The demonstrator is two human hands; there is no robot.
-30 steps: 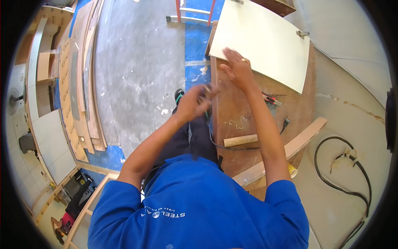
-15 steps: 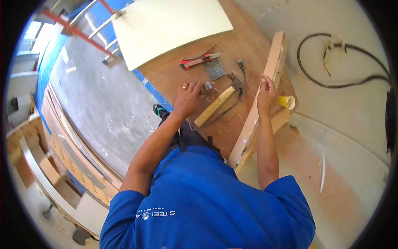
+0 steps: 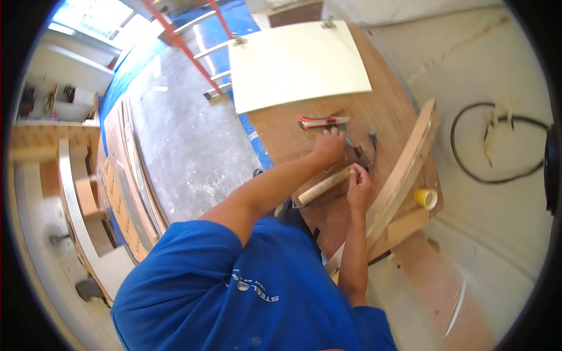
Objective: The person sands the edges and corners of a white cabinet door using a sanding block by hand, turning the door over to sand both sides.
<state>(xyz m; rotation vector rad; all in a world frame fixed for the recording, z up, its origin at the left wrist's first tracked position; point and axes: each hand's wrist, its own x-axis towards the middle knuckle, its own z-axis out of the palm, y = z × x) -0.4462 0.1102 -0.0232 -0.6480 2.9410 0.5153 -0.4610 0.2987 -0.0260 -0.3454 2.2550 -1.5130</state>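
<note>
Head view: we see a brown tabletop (image 3: 281, 137) bearing a pale sheet (image 3: 298, 67) at its far end, perhaps leaving nearer room for tools. A beam (image 3: 405, 167) lies along the right side, a hammer (image 3: 322, 188) left of it. Our left hand (image 3: 330, 146) has bent fingers; our right hand (image 3: 359, 186) bunches fingertips by the hammer's head end; whether either grips anything, we cannot tell. Beyond the left lies a red utility knife (image 3: 321, 121).

Hammer (image 3: 325, 186), pale wooden shaft, dark head, lying slantwise on brown tabletop (image 3: 383, 108).
</note>
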